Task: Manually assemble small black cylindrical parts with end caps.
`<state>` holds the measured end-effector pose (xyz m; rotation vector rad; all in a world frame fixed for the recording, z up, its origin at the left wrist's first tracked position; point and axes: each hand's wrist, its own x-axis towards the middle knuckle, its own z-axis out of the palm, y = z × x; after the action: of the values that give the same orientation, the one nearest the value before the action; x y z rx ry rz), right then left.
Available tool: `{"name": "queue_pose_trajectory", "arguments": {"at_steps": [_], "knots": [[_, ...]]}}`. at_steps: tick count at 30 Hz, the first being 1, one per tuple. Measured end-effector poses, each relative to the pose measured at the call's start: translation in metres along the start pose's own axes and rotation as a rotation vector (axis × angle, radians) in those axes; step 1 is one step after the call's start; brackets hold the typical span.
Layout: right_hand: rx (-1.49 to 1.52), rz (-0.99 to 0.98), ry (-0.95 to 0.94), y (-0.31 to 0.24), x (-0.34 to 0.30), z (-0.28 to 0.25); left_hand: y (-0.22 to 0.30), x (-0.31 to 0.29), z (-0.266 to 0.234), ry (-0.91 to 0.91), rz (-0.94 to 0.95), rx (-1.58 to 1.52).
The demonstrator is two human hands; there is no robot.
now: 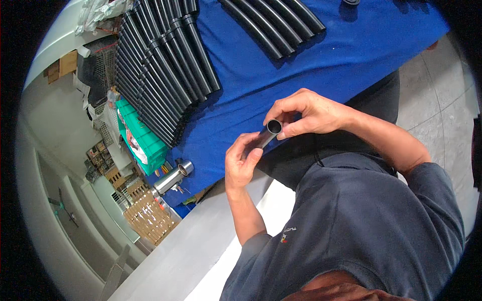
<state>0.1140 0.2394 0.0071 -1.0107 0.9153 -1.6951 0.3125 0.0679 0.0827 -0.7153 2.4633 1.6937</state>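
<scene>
Dark cloth of the person's shirt (361, 215) comes closest to view, spread across the lower right; beyond it, both hands meet on one short, glossy dark tube (264, 139), which is held tilted, its open round end facing up, and seen against the near edge of the desk and the dark trousers (286, 163). The left hand (241, 160) is curled around the tube's lower part, thumb on the near side; the right hand (309, 116) is bent narrowly about the open end, thumb and fingers at the rim.

Past the hands runs the desk (236, 70), draped in blue cloth; on its left part a broad bank of long black tubes (165, 70) lies side by side, some ends overlapping; farther along, a smaller group of black tubes (276, 25) lies apart from that bank. Beside the bank's lower end sits a green crate (155, 153), with something white and reddish at its side; just below it lies a shiny metal cylinder (169, 180). Away to the left I see a tan slatted stack (150, 215); at the right, grey floor tiles (427, 90).
</scene>
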Motion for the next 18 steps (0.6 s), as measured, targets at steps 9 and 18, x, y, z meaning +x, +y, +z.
{"name": "queue_pose_trajectory", "arguments": {"at_steps": [9, 18], "knots": [[0.069, 0.054, -0.197, -0.018, 0.059, -0.006, 0.009, 0.021, -0.026, 0.001, -0.01, -0.133], [0.005, 0.256, -0.482, 0.001, 0.09, -0.012, -0.004, 0.031, -0.034, 0.041, 0.009, -0.245]]}}
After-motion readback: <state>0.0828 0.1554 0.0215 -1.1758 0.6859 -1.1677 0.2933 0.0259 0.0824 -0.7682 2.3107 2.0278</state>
